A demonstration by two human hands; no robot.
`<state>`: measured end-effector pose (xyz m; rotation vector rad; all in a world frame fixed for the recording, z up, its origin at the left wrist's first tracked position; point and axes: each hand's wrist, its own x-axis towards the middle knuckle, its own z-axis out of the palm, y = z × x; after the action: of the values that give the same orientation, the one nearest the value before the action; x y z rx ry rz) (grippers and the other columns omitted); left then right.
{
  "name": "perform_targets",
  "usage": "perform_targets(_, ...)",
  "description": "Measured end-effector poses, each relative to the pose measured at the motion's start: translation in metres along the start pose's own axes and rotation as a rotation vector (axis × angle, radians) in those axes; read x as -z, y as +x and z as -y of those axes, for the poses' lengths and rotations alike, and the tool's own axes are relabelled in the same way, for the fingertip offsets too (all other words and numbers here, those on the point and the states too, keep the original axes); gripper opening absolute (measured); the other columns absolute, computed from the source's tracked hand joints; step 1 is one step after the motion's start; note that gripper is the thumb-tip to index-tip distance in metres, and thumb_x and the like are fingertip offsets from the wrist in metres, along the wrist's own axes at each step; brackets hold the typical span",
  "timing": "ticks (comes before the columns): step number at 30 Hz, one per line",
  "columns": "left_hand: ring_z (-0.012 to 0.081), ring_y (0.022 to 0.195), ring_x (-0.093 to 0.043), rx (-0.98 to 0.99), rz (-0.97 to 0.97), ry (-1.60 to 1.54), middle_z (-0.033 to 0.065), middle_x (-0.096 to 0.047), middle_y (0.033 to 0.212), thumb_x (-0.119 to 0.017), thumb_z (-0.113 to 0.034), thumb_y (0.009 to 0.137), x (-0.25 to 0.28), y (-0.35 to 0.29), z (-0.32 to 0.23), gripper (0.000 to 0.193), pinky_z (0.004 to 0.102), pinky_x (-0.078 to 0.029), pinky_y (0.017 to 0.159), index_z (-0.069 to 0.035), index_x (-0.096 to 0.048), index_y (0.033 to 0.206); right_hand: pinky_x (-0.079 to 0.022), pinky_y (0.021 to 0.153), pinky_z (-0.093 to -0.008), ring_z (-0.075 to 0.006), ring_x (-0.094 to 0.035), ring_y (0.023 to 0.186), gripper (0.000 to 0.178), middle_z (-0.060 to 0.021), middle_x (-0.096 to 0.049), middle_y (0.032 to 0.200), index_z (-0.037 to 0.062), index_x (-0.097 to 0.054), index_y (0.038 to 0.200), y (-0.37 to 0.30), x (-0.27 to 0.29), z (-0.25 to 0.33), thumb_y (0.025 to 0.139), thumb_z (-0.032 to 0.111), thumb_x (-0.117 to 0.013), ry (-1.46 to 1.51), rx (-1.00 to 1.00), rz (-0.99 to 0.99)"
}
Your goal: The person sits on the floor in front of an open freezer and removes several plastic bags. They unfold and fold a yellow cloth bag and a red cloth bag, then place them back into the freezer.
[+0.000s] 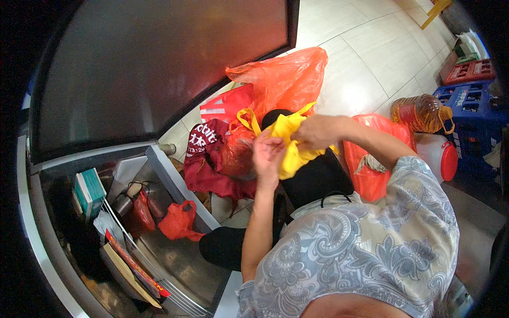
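Note:
A crumpled yellow bag with loop handles is bunched up above my black-clad lap. My right hand is closed on its upper right part. My left hand has its fingers curled in at the bag's left edge, close to a yellow handle. Beyond the bag lies an orange-red plastic bag, spread wide. A maroon cloth bag with white print lies left of my hands, against a filled red plastic bag. Behind my right forearm is another red plastic bag with a pale cloth on it.
On the left, an open metal drawer holds a teal box, papers and a small red bag, below a dark panel. To the right stand an oil jug, a red-lidded container and blue crates.

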<state>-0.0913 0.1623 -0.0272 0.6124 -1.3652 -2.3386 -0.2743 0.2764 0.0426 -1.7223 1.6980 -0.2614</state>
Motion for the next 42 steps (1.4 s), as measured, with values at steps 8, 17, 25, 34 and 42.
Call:
perform_targets(8, 0.0298, 0.106, -0.059, -0.213, -0.132, 0.865, 0.0190, -0.061, 0.115, -0.075, -0.028, 0.083, 0.007, -0.034, -0.033, 0.054, 0.0386, -0.046, 0.089, 0.000, -0.055, 0.126, -0.052, 0.073, -0.0469, -0.0388, -0.066, 0.085, 0.042, -0.0191, -0.068, 0.089, 0.0012, -0.070, 0.093, 0.046, 0.026, 0.005, 0.088, 0.042, -0.061, -0.155, -0.076, 0.038)
perform_targets(17, 0.0335, 0.122, -0.056, -0.400, 0.189, 0.620, 0.0159, -0.069, 0.113, -0.071, 0.003, 0.078, 0.015, -0.082, -0.014, 0.024, 0.0451, -0.041, 0.105, -0.002, -0.065, 0.101, -0.035, 0.111, -0.0474, -0.0388, -0.043, 0.132, 0.093, -0.0161, -0.047, 0.142, 0.0083, -0.039, 0.145, -0.044, -0.031, 0.014, 0.064, 0.019, -0.084, 0.342, 0.321, -0.153)
perform_targets(25, 0.0347, 0.125, -0.055, -0.328, 0.608, 0.689, 0.0142, -0.069, 0.115, -0.072, 0.002, 0.071, 0.019, -0.082, -0.014, 0.026, 0.0487, -0.037, 0.108, -0.004, -0.065, 0.095, -0.027, 0.116, -0.0500, -0.0294, -0.036, 0.142, 0.049, -0.0044, -0.040, 0.153, 0.0193, -0.054, 0.135, -0.064, -0.079, 0.007, 0.086, 0.023, -0.055, -0.416, 0.404, -0.350)
perform_targets(34, 0.0423, 0.140, -0.030, -0.379, 0.341, 1.186, 0.0202, -0.037, 0.150, -0.071, -0.016, 0.075, 0.024, -0.079, -0.012, 0.055, 0.0534, -0.023, 0.114, -0.011, -0.059, 0.129, -0.039, 0.111, -0.0485, -0.0336, -0.048, 0.130, 0.022, -0.0121, -0.059, 0.121, 0.0053, -0.059, 0.104, -0.059, -0.082, -0.007, 0.087, 0.018, -0.053, -0.137, 0.535, -0.328)
perform_targets(42, 0.0418, 0.139, -0.031, -0.680, 0.369, 1.380, 0.0199, -0.034, 0.151, -0.068, -0.015, 0.079, 0.032, -0.049, -0.015, 0.057, 0.0517, -0.033, 0.111, -0.016, -0.057, 0.134, -0.043, 0.107, -0.0461, -0.0342, -0.050, 0.128, 0.026, -0.0137, -0.060, 0.123, 0.0046, -0.060, 0.108, -0.067, -0.083, -0.006, 0.084, 0.015, -0.058, -0.083, 0.585, -0.346)
